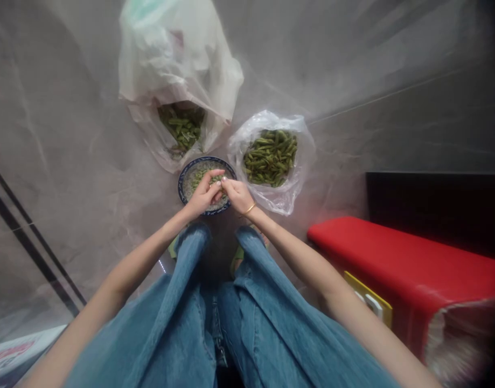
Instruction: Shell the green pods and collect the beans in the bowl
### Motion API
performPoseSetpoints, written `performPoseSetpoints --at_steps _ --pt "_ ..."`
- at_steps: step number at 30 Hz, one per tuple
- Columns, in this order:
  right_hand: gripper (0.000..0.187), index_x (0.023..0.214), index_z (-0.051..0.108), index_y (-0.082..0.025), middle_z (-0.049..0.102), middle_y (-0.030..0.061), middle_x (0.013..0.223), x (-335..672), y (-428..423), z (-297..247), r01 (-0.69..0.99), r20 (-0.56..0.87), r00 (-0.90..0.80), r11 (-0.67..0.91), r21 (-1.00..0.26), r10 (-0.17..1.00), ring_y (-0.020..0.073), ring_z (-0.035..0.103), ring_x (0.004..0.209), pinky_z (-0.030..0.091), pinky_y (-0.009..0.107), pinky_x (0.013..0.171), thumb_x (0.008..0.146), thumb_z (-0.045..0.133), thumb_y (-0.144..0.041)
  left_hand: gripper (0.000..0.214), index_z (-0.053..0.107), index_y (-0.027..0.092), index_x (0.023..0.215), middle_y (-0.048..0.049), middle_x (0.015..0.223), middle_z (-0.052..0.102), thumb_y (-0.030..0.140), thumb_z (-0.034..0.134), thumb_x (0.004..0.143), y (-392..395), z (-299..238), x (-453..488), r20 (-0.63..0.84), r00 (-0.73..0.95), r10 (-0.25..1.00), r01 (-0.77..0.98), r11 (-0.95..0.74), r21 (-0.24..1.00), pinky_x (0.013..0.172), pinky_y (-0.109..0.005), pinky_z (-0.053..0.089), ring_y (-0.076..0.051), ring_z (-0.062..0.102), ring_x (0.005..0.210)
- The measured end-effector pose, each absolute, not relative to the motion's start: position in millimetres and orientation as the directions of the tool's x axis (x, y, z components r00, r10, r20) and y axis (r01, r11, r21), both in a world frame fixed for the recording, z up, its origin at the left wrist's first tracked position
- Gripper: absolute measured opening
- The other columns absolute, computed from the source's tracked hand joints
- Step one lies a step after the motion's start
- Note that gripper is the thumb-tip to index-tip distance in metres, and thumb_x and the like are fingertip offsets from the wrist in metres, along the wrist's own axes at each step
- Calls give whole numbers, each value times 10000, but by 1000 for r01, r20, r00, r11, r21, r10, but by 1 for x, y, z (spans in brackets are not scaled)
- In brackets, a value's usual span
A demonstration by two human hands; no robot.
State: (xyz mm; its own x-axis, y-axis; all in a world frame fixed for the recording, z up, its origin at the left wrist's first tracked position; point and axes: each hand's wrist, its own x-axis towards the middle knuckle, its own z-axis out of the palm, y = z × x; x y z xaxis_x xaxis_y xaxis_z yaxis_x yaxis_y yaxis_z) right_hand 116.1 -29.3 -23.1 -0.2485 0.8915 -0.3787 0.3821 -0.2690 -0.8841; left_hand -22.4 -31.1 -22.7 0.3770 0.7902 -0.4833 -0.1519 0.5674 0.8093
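My left hand (207,194) and my right hand (237,195) meet above a round bowl (183,194) with a blue patterned rim. Thumbs and fingers are pinched together at the tips, and whatever sits between them is too small and blurred to name. Small pale green pieces (199,175) lie in the bowl, partly covered by my hands. To the right of the bowl, a clear plastic bag (302,156) gapes around a heap of green pods (270,158). Beyond the bowl, a larger white plastic bag (178,64) holds more green pods or husks (185,126) at its mouth.
Grey marbled floor (89,178) lies under everything. A red box-like object (409,264) stands at the right, with a yellow-edged item (368,299) beside it and a dark panel (437,213) behind. My knees in blue jeans (186,269) flank the near side of the bowl.
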Motion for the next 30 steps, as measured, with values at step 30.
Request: performPoseSetpoints --at_steps 30 --pt "202 950 633 -149 661 131 968 255 17 -50 896 -452 187 -341 -286 872 246 597 887 473 396 839 754 588 -167 401 456 188 1275 -36 915 698 203 484 875 -19 -11 -32 -274 463 843 655 -117 747 723 -239 466 -154 659 813"
